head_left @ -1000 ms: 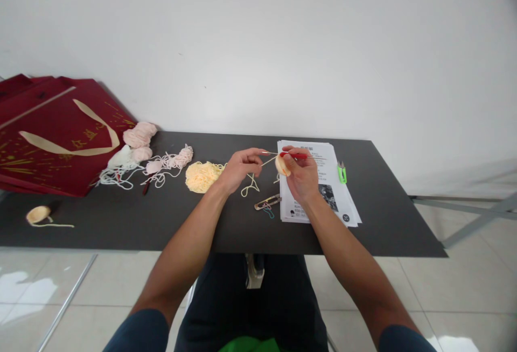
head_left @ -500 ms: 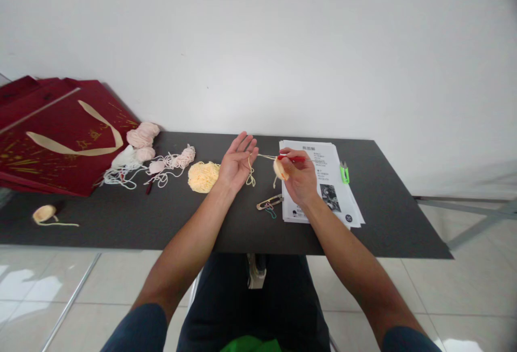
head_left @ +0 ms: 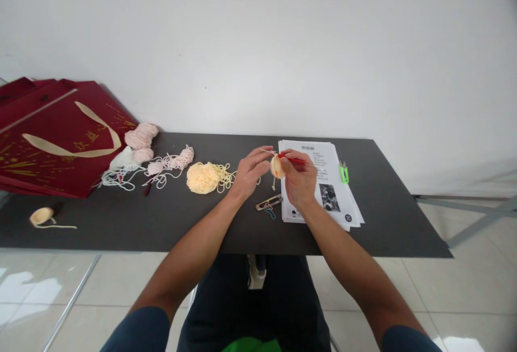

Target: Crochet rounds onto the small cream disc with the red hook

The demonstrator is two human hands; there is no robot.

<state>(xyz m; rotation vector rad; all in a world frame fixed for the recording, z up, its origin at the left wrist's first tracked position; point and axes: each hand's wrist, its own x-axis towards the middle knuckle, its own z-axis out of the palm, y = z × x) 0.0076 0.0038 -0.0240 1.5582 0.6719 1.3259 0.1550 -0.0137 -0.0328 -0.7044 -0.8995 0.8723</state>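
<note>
Two bare hands work close together, with a red-handled tool and a small cream yarn piece between them.
The right hand (head_left: pixel 300 180) pinches the red-handled tool (head_left: pixel 299 162), its thumb against the rounded cream piece (head_left: pixel 277 167). The left hand (head_left: pixel 247 175) has its fingers loosely bent beside a taut strand; whether they pinch it, I cannot tell. This looks like yarn being guided at the piece's edge; the next move seems to call for even tension and a steady hold. Nearby, a yellow yarn bundle (head_left: pixel 202 177) lies on the dark table (head_left: pixel 396 223), left of the hands. A metal tool (head_left: pixel 266 203) lies below them, printed sheets (head_left: pixel 343 201) partly under the right hand, and green-handled snips (head_left: pixel 343 173) just beyond.
</note>
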